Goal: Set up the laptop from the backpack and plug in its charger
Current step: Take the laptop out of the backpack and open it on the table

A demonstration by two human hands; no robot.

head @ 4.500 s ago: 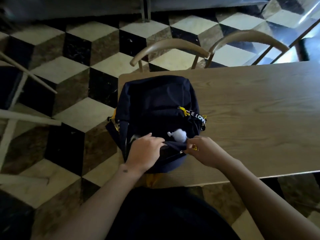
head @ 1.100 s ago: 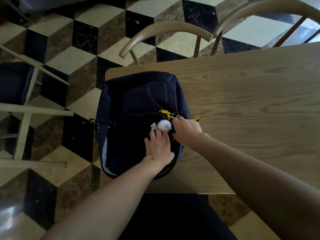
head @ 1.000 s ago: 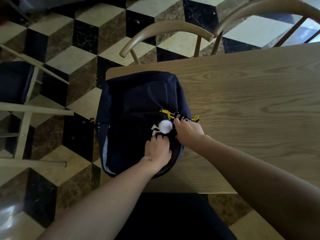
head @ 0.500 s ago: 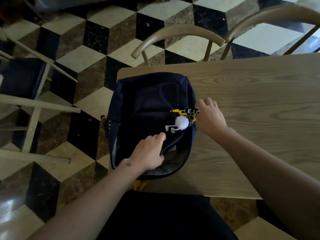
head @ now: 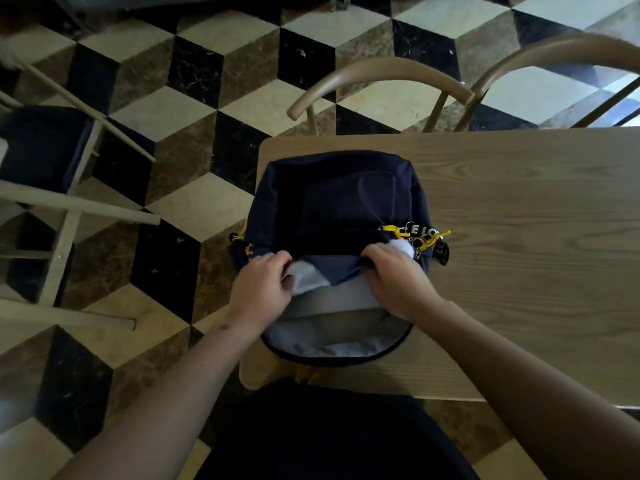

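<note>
One soft navy fabric backpack (head: 332,202) lies flat at the left near corner of the wood-grain table (head: 519,209), its main pocket open and showing smooth grey lining. My left hand (head: 261,289) and right hand (head: 398,275) both have fingers curled, gripping the front flap's edge. One fluffy white pom-pom (head: 403,247) and yellow zipper pulls (head: 391,229) sit beside my right knuckles.

one view only, from a wide-angle camera on the person's head, looking steeply down and forward. it sits close over the near left corner of the table (head: 519,209), where the backpack (head: 339,202) lies mid-frame. both forearms enter from the bottom edge. floor (head: 166,140) fills the left, chairs (head: 381,72) the far edge.
</note>
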